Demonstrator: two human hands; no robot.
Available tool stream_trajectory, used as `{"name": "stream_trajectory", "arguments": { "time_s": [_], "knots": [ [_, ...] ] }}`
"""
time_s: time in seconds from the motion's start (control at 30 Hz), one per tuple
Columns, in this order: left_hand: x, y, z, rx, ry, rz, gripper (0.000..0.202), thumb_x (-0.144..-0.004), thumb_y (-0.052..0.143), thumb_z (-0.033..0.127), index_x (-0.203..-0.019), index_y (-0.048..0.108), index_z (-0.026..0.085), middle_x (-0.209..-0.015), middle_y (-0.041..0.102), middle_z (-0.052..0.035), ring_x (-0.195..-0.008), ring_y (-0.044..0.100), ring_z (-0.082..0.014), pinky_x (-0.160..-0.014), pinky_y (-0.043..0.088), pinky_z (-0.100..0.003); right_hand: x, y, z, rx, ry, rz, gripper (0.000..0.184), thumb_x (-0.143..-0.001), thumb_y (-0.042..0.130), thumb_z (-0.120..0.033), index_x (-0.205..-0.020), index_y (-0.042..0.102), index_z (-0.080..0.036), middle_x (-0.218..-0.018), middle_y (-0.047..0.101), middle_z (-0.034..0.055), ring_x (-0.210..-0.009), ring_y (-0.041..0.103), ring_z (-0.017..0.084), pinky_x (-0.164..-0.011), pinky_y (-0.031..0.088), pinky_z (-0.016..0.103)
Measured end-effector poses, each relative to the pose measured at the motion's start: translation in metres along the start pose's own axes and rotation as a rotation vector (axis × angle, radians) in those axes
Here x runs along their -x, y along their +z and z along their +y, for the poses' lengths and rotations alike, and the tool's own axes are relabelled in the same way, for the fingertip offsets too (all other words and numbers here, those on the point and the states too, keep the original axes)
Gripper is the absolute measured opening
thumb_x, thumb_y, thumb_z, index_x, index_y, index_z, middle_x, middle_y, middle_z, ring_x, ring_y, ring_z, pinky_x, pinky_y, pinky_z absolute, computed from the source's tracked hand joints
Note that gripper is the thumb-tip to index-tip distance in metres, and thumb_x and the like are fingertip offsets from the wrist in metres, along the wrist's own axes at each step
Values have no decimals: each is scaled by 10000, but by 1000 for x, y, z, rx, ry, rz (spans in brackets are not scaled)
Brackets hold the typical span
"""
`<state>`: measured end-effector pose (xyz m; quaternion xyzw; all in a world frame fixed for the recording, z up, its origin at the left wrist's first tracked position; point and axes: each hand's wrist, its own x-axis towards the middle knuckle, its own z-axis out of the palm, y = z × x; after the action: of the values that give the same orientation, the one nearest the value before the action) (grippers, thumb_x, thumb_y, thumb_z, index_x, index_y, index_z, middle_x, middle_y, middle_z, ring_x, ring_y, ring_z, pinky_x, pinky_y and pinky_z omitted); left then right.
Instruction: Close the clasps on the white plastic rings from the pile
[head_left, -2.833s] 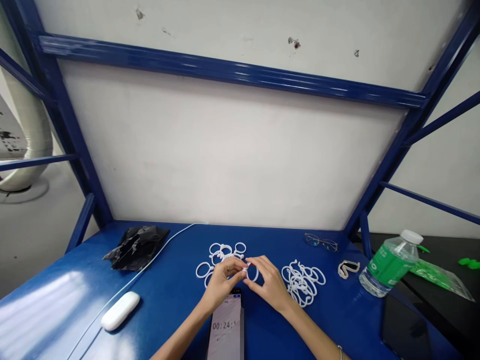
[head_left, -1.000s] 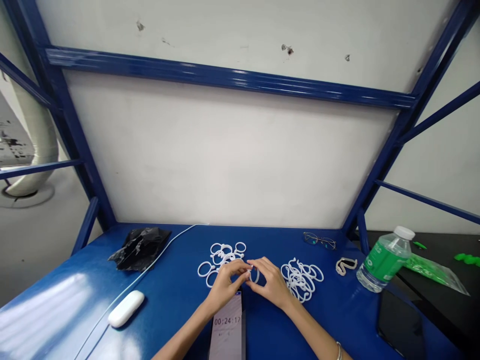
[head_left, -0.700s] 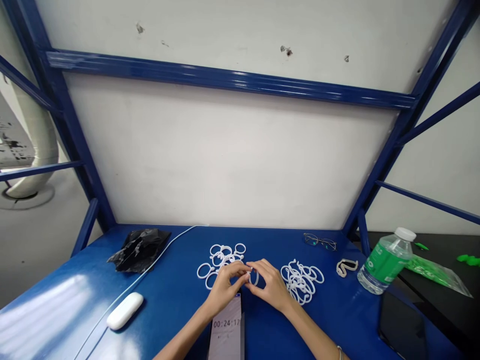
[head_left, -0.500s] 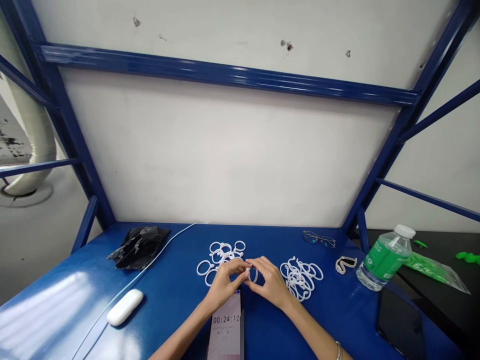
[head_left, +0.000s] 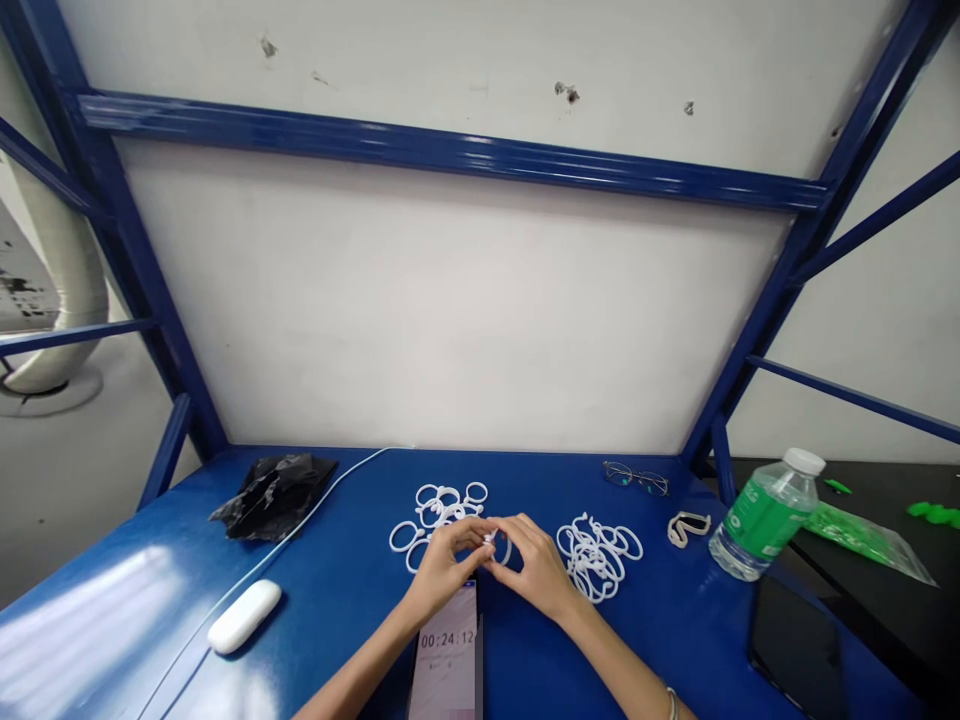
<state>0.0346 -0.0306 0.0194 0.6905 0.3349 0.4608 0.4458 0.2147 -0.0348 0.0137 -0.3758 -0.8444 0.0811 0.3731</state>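
Note:
Between my two hands is a white plastic ring, its curve showing against the fingers of my right hand. My left hand pinches the ring's near side, where a small white tip shows at the fingertips. Both thumbs and forefingers are closed on it, above the top end of a phone. Just behind my left hand lies a group of white rings, spread out on the blue table. Right of my right hand sits a tangled pile of white rings.
A phone with a timer lies below my hands. On the left are a black plastic bag, a white cable and a white case. On the right are glasses, a water bottle and a dark phone.
The whole view has shifted slightly. My hands still hold the same ring in nearly the same place, with only slight finger movement around it.

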Motion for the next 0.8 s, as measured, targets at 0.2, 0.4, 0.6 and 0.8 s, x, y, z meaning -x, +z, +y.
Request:
{"name": "stream_trajectory", "arguments": {
  "time_s": [0.2, 0.4, 0.6, 0.8],
  "knots": [
    [-1, -2, -3, -33, 21, 31, 202, -836, 622, 356, -920, 660, 175, -876, 686, -52, -765, 665, -163, -732, 553, -271, 1, 1, -2, -21, 77, 44, 515, -854, 654, -285, -1323, 444, -250, -1061, 649, 64, -946, 625, 223, -836, 530, 373],
    [-1, -1, -6, -210, 143, 88, 174, -871, 579, 331, -849, 645, 172, -840, 685, -53, -749, 649, -157, -703, 519, -251, 1, 1, -5, -48, 68, 65, 478, -865, 608, -232, -1314, 449, -259, -1138, 629, 65, -1020, 610, 221, -886, 519, 372],
    [0, 0, -6, -313, 241, 132, 200, -893, 539, 288, -749, 612, 170, -750, 663, -37, -685, 622, -148, -660, 488, -242, 1, 1, -8, -68, 61, 75, 415, -872, 575, -219, -1277, 488, -242, -1161, 630, 77, -1054, 600, 234, -922, 503, 403],
    [1, 1, -5, -375, 287, 130, 127, -894, 546, 264, -898, 644, 184, -797, 664, -33, -695, 615, -137, -661, 491, -229, 1, 3, -6, -86, 22, 120, 319, -892, 573, -235, -1210, 544, -235, -1170, 636, 83, -1100, 587, 247, -956, 486, 426]
  ]
}}
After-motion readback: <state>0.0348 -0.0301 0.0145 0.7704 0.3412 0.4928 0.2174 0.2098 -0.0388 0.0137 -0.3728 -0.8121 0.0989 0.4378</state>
